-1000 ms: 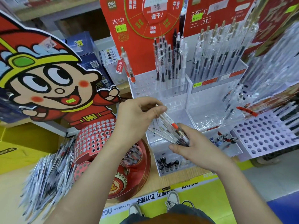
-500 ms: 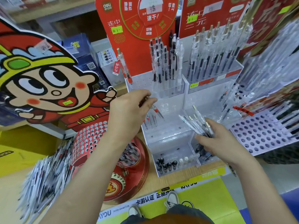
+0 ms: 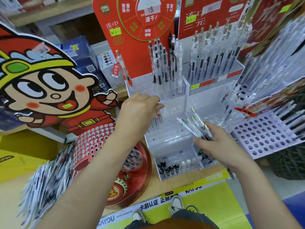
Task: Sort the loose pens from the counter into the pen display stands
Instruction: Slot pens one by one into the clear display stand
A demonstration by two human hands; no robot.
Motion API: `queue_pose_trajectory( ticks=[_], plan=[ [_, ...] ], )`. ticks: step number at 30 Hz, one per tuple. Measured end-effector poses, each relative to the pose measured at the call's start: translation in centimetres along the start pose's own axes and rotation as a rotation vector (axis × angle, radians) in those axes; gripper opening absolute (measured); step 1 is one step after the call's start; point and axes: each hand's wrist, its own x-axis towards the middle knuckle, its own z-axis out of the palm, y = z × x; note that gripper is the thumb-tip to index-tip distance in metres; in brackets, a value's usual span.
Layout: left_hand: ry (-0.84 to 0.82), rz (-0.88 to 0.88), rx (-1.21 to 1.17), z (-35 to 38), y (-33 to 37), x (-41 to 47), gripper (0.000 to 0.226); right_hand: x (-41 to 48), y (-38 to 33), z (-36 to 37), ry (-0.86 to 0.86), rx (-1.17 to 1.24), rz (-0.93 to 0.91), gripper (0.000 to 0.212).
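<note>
A clear tiered pen display stand (image 3: 171,129) rises in steps in front of me. My right hand (image 3: 217,144) grips a bundle of clear pens (image 3: 194,126) over the stand's lower right tier, tips fanning up and left. My left hand (image 3: 140,113) hovers over the middle tier with its fingers curled round a pen with a red band (image 3: 158,115), whose lower end stands among a few pens there. Upright pens (image 3: 165,63) fill the top tier. A heap of loose pens (image 3: 44,176) lies on the counter at the lower left.
A second clear stand with gold-tipped pens (image 3: 214,52) is at the right, beside a white perforated rack (image 3: 264,134). A red round display (image 3: 125,171) and a cartoon cardboard figure (image 3: 41,90) stand at the left. Small dark caps (image 3: 168,167) fill the lowest compartment.
My hands have parted: the left took one pen from the bundle and carried it up and left to the middle tier. The right hand with the bundle moved right and down.
</note>
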Motion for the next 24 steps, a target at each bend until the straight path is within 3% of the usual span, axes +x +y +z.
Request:
queue_pose_trajectory(
  ticks=[7,16,24],
  plan=[
    [0.008,0.059,0.078,0.4,0.2,0.1,0.035,0.1,0.2,0.3,-0.019,0.106,0.025,0.003],
    [0.126,-0.091,0.178,1.7,0.1,-0.2,0.026,-0.2,-0.3,1.9,-0.040,0.405,0.076,0.005],
    [0.123,-0.010,0.163,1.2,0.2,-0.6,0.008,-0.4,-0.4,3.1,-0.017,0.689,0.161,0.008]
  ],
)
